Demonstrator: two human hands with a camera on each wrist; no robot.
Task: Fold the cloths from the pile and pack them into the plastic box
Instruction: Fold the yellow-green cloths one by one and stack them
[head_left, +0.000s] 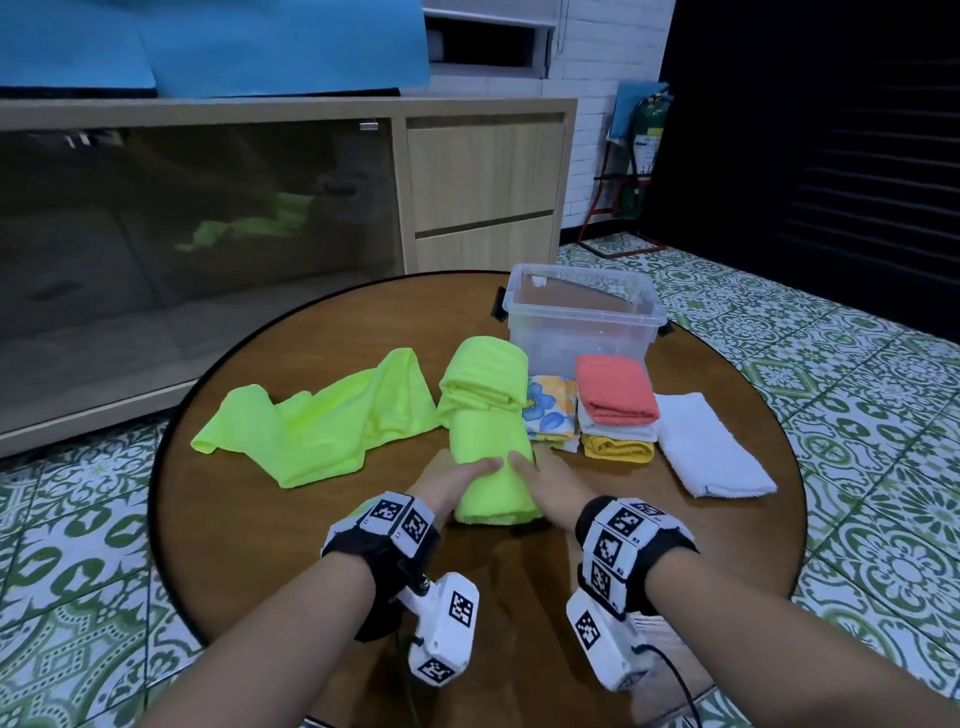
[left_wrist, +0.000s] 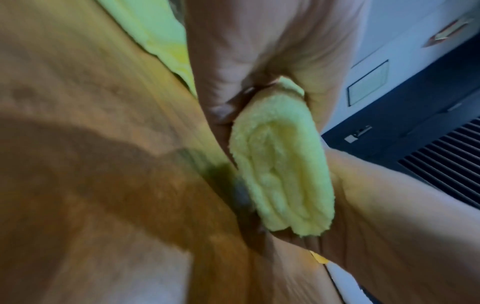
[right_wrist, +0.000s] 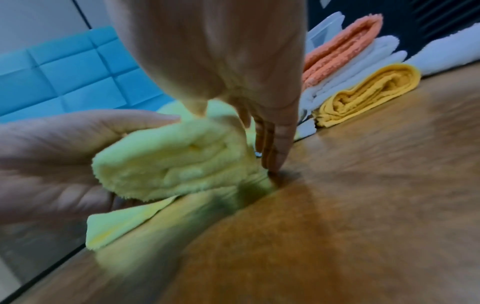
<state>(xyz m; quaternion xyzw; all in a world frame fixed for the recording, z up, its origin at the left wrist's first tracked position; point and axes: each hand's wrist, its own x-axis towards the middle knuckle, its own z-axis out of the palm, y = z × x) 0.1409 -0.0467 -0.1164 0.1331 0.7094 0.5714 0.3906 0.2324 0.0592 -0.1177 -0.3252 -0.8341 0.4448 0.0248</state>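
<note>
A folded neon-green cloth (head_left: 491, 483) lies on the round wooden table (head_left: 311, 545) in front of me. My left hand (head_left: 460, 475) grips its left side, thumb on top and fingers beneath. My right hand (head_left: 532, 467) pinches its right side, fingers pointing down to the tabletop. The wrist views show the layered end of this folded neon-green cloth (left_wrist: 280, 164) (right_wrist: 176, 160) between both palms. Behind it lies a second folded green cloth (head_left: 483, 384), and an unfolded green cloth (head_left: 322, 421) is spread to the left. The clear plastic box (head_left: 582, 312) stands at the back.
Right of the green cloths is a stack with a coral cloth (head_left: 615, 389) on top, white ones under it and a yellow cloth (head_left: 618, 449) at the bottom, beside a floral cloth (head_left: 550, 410). A folded white towel (head_left: 706, 447) lies further right. A wooden cabinet (head_left: 483, 182) stands beyond the table.
</note>
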